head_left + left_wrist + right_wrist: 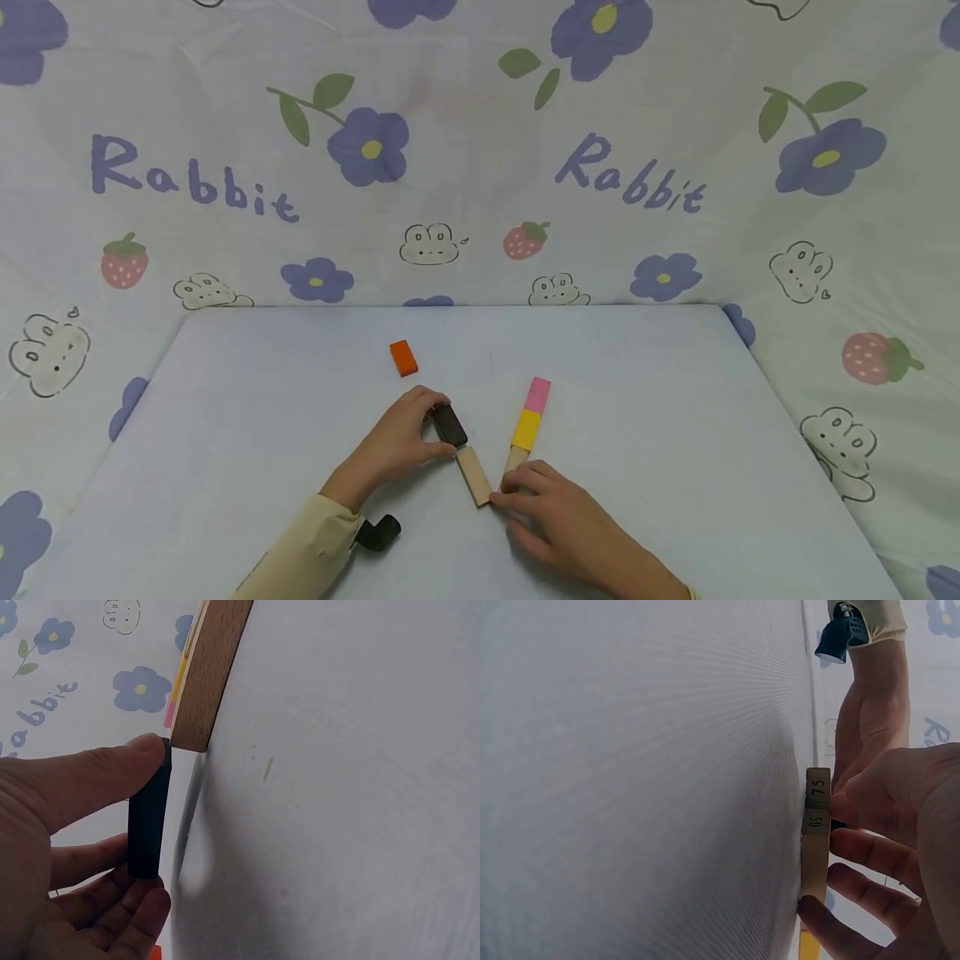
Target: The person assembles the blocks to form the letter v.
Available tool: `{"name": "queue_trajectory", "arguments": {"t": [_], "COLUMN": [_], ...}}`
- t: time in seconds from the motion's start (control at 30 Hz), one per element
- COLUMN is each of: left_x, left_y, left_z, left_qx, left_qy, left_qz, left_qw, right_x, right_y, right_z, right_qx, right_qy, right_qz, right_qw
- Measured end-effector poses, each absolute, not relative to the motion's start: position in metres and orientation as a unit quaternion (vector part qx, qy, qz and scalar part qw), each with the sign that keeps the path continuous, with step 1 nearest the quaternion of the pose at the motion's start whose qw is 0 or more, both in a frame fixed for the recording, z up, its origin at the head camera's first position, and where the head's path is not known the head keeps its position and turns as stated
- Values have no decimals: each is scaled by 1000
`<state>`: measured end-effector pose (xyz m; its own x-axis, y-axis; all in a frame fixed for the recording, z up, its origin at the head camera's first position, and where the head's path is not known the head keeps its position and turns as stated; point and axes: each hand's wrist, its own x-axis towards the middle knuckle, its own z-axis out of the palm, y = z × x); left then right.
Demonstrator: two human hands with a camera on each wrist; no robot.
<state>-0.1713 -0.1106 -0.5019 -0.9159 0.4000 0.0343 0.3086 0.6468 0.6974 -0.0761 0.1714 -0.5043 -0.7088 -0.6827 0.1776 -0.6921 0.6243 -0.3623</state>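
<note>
Two plain wooden blocks lie in a V on the white table: the left block [473, 477] shows fully, the right block [516, 457] partly under fingers. My left hand [401, 437] pinches a black block [451, 425] between thumb and fingertips, at the far end of the left wooden block. In the left wrist view the black block [148, 817] stands close to the wooden block's end [193, 712]. My right hand [558, 517] touches the wooden blocks near the V's point, fingers loosely bent. Yellow [527, 429] and pink [537, 395] blocks continue the right line.
An orange block [403, 358] lies farther back on the white table [645, 400], beyond my left hand. A black camera [378, 533] juts from the left sleeve [307, 550]. Behind the table hangs a patterned cloth [465, 167].
</note>
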Motion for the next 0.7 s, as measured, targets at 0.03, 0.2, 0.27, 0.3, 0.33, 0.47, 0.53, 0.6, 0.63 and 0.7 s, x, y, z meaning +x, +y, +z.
{"name": "queue_trajectory", "arguments": {"t": [0.03,0.2,0.27,0.3,0.33,0.47,0.53,0.6,0.63,0.7], "left_x": [-171,-172,-173,-173,-173,-174,-174,-174,-174,-174], "left_y": [-110,-109,-109,-108,-108,-106,-106,-106,-105,-105], "left_z": [-502,-504,-505,-506,-507,-507,-507,-507,-507,-508], "left_qx": [196,200,202,203,203,204,205,205,205,206], "left_qy": [905,906,905,905,905,905,905,905,905,905], "left_qz": [371,369,369,369,369,369,368,367,367,367], "left_qw": [61,60,60,59,59,61,62,64,65,66], "right_x": [-76,-75,-75,-75,-75,-76,-76,-75,-75,-75], "right_y": [171,172,172,171,171,171,172,172,172,172], "right_z": [-504,-505,-504,-504,-504,-503,-503,-503,-503,-504], "right_qx": [382,388,387,388,388,388,388,389,390,393], "right_qy": [-901,-898,-897,-897,-897,-897,-897,-897,-896,-894], "right_qz": [205,208,210,210,210,208,207,209,211,215], "right_qw": [14,28,28,29,29,32,31,30,31,35]}}
